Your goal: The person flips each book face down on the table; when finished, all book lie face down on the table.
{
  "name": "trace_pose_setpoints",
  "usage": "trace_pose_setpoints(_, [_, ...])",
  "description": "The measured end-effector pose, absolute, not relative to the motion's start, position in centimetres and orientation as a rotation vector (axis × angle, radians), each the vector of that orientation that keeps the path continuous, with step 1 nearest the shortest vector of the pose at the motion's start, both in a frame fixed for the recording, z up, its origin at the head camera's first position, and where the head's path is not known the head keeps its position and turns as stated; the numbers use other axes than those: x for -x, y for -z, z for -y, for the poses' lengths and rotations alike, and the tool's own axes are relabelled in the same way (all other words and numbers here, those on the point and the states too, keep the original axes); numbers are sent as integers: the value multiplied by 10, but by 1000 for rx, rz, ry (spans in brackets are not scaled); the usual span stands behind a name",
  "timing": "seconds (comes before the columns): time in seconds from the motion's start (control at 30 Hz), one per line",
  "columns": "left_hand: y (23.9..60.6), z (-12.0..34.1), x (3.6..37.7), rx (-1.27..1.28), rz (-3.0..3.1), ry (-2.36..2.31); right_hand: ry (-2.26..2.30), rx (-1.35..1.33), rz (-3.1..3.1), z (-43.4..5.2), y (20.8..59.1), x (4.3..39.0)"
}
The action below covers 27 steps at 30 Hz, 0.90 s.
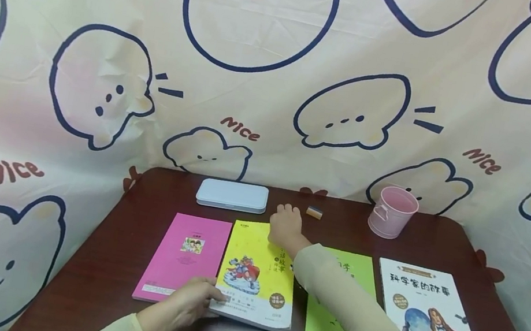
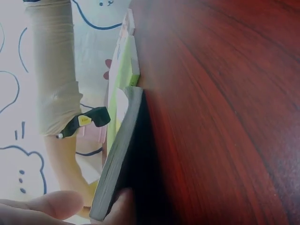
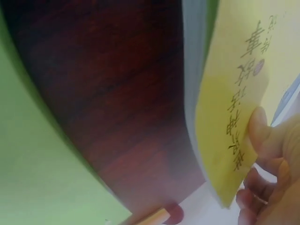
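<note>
On the dark table [image 1: 123, 259], both hands grip the yellow book [image 1: 254, 281].

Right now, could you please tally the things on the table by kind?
Books: 4, namely pink, yellow, green and white
Case: 1
Eraser: 1
Bucket: 1
Total: 7

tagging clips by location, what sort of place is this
Probably a home study corner or a staged desk: a dark wooden table against a cartoon bear backdrop cloth, with children's books, like the yellow book, and a pink bucket.
</note>
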<state>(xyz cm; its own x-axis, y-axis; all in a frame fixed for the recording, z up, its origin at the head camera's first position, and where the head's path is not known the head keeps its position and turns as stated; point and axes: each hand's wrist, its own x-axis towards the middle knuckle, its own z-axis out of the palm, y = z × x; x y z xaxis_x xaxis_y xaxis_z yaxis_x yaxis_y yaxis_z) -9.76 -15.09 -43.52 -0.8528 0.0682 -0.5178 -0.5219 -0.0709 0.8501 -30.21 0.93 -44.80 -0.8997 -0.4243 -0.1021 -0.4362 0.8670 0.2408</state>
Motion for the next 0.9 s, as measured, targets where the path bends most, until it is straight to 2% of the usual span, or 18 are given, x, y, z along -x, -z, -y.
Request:
trace_pose_setpoints(0.2, [435, 149, 96, 500, -1754, -2062, -376, 603, -2990, -6, 449, 301])
trace_pose_setpoints(0.43, [438, 152, 96, 530, -1819, -2134, -50, 437, -2924, -13, 453, 303])
trace_pose_setpoints(0.9, [418, 154, 93, 596, -1822, -2271, 344, 414, -2769, -21, 449, 315])
